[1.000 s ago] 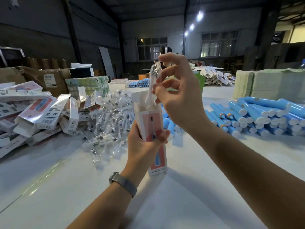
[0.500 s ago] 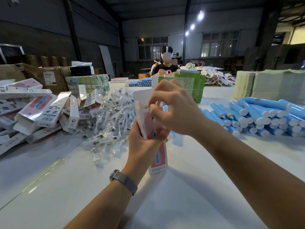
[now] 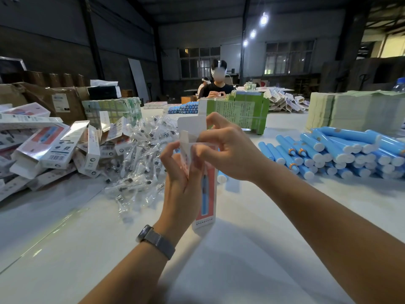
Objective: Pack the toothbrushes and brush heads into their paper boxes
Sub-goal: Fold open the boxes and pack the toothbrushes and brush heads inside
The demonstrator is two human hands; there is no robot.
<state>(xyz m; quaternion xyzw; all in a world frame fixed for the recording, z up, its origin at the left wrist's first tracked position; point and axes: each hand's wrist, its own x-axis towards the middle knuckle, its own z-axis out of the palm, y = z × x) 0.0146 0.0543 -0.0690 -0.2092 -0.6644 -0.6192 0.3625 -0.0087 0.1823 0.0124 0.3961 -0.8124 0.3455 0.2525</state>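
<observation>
At frame centre, the left hand point(image 3: 182, 183) grips a tall, glossy paper box point(image 3: 206, 194) upright; the right hand point(image 3: 228, 150) pinches its white top flap point(image 3: 191, 128). Crinkled clear-wrapped brush heads point(image 3: 140, 154) lie left.

blue toothbrushes point(image 3: 341, 150), red-and-white box point(image 3: 206, 194)

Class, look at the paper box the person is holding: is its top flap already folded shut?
No. The top flap of the paper box stands upright and open above the left hand and right hand.
</observation>
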